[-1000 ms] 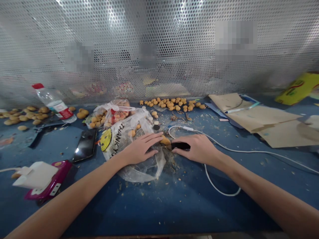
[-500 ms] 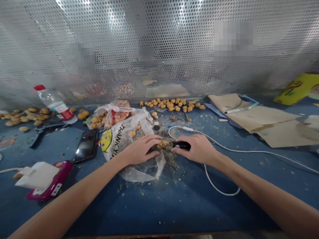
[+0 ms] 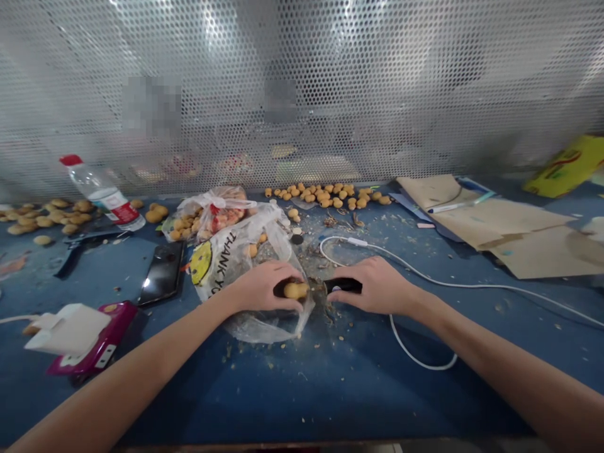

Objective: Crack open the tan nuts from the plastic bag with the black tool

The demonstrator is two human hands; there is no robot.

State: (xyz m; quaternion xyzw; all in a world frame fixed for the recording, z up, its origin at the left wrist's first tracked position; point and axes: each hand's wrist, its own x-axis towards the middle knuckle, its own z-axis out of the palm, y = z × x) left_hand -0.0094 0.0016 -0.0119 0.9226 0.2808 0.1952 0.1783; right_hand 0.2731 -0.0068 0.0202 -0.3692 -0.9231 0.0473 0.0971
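L grip [image 3: 264,286] clasps tan lumpy pc [image 3: 295,290]; R grip [image 3: 383,286] wrapped round blk handle [image 3: 347,285].

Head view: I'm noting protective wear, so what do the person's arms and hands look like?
The left hand and right hand are ungloved, with no ring, watch or bracelet showing. The left forearm and right forearm are bare, no sleeve in view.
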